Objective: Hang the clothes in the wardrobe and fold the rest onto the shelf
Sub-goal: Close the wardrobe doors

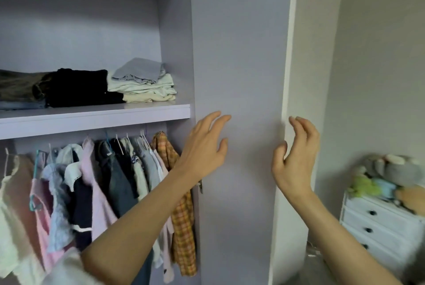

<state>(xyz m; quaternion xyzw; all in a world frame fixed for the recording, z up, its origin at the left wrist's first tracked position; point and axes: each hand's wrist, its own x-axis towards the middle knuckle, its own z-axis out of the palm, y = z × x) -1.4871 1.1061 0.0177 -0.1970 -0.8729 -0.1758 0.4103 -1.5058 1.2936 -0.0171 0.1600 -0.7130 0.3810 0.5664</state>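
The wardrobe stands open, its lilac door (239, 54) swung out toward me. My left hand (204, 146) is raised in front of the door's inner face, fingers spread and relaxed, holding nothing. My right hand (296, 153) is at the door's white outer edge (288, 66), fingers loosely curled near the edge, not clearly gripping it. Folded clothes (142, 84) lie in piles on the shelf (96, 115). Below, several garments hang on the rail, with a yellow plaid shirt (181, 215) at the right end.
A dark folded pile (78, 88) sits left on the shelf. At the right, a white chest of drawers (377, 227) carries soft toys (391, 176). A grey wall is behind it.
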